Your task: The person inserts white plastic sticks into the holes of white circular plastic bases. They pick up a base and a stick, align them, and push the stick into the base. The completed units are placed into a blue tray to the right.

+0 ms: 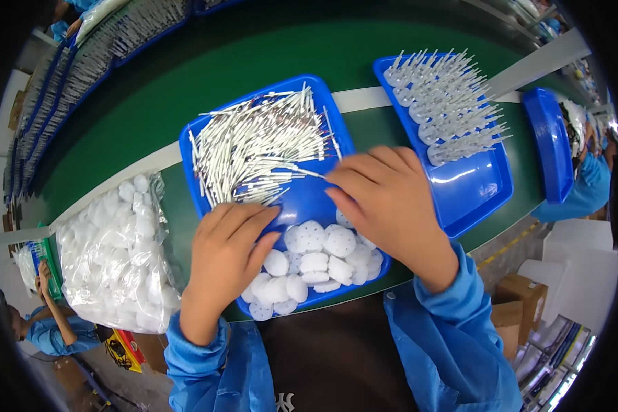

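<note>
A blue tray [292, 206] lies in front of me, heaped with thin white sticks [254, 144] in its far part. Round white discs with small holes [316, 250] are piled in its near part. Over the tray's left side, my left hand [228, 257] has its fingers bent down by the stick ends, thumb apart from them; nothing shows between. My right hand [384, 199] is at the tray's right side, thumb and fingertips closing on the end of one white stick [307, 171]. Its curled fingers partly hide that grip.
Right of it, a second blue tray [470, 185] holds rows of clear pieces with upright sticks [450, 110]. A clear bag of white discs [113, 254] lies left. Another blue tray [549, 147] stands far right. Filled trays [82, 69] line the far left. Co-workers' arms [62, 323] show at the sides.
</note>
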Demonstrator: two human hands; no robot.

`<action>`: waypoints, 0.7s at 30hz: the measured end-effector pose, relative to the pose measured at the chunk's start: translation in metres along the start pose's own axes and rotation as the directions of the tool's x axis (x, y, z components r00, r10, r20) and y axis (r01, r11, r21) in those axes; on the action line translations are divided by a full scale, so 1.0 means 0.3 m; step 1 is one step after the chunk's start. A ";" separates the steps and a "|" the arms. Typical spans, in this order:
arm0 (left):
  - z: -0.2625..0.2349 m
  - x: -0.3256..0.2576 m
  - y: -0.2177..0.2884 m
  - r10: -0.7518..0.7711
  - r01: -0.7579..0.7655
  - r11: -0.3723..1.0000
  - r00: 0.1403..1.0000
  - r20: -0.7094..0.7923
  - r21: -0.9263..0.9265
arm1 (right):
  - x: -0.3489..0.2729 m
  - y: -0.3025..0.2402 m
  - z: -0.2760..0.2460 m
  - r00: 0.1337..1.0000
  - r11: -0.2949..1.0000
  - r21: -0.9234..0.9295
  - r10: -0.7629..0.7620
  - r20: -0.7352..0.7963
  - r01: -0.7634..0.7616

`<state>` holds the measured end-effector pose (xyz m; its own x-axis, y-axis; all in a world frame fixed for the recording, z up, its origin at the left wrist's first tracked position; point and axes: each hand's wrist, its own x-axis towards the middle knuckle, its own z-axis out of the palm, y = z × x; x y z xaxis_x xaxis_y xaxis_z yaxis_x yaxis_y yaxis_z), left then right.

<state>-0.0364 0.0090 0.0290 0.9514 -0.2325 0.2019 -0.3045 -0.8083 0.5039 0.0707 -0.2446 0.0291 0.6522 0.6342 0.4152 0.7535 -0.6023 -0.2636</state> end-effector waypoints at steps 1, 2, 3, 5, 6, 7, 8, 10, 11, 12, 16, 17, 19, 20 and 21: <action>0.007 0.017 0.010 0.011 -0.010 0.999 1.000 0.019 -0.038 | 0.035 0.002 0.060 0.998 0.999 -0.001 -0.036 0.045 0.036; 0.015 0.034 0.018 0.025 -0.022 0.997 0.999 0.035 -0.079 | 0.050 0.001 0.095 0.993 0.997 -0.004 -0.071 0.091 0.072; 0.034 0.045 0.018 0.057 -0.045 0.988 0.996 0.074 -0.149 | 0.050 -0.003 0.108 0.993 0.996 -0.033 -0.078 0.093 0.081; 0.050 0.030 0.038 0.049 -0.031 0.983 0.994 0.093 -0.182 | 0.060 -0.007 0.127 0.991 0.990 -0.093 -0.094 0.099 0.103; 0.054 0.026 0.040 0.044 -0.023 0.980 0.994 0.101 -0.199 | 0.058 -0.006 0.118 0.995 0.994 -0.069 -0.074 0.074 0.079; 0.053 0.027 0.034 0.054 -0.040 0.973 0.997 0.060 -0.227 | 0.043 -0.003 0.091 0.997 0.997 -0.044 -0.053 0.050 0.056; 0.061 0.017 0.023 0.043 -0.032 0.963 0.999 0.032 -0.269 | 0.026 -0.005 0.060 0.999 0.999 -0.020 -0.032 0.037 0.033; 0.077 0.001 0.003 0.012 -0.018 0.941 1.000 -0.021 -0.338 | 0.026 -0.016 0.007 0.995 0.971 0.231 0.049 0.087 -0.068; 0.071 0.011 0.002 -0.057 0.034 0.901 0.998 -0.041 -0.432 | 0.028 -0.025 -0.013 0.983 0.899 0.407 0.113 0.145 -0.164; 0.060 0.036 0.004 -0.127 0.080 0.850 0.990 -0.055 -0.521 | 0.033 -0.026 -0.019 0.963 0.787 0.560 0.165 0.214 -0.260; 0.094 0.127 -0.060 -0.261 -0.051 0.716 0.906 -0.335 -0.696 | 0.108 -0.050 0.013 0.900 0.392 0.818 0.298 0.320 -0.420; 0.106 0.134 -0.079 -0.314 -0.059 0.608 0.898 -0.308 -0.792 | 0.146 -0.067 0.017 0.913 0.437 0.817 0.322 0.250 -0.377; 0.115 0.147 -0.109 -0.404 -0.085 0.356 0.884 -0.235 -0.931 | 0.167 -0.069 0.043 0.953 0.586 0.759 0.257 0.161 -0.286; 0.116 0.153 -0.113 -0.420 -0.087 0.370 0.872 -0.251 -0.925 | 0.171 -0.065 0.062 0.968 0.655 0.717 0.219 0.120 -0.237; 0.117 0.153 -0.113 -0.437 -0.090 0.384 0.859 -0.267 -0.919 | 0.167 -0.061 0.084 0.973 0.642 0.739 0.218 0.079 -0.203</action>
<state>0.0192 0.0066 -0.0083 0.9380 0.2977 0.1774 -0.2449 0.2073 0.9471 0.0916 -0.1897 0.0328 0.8050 0.5240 0.2782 0.4126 -0.1576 -0.8972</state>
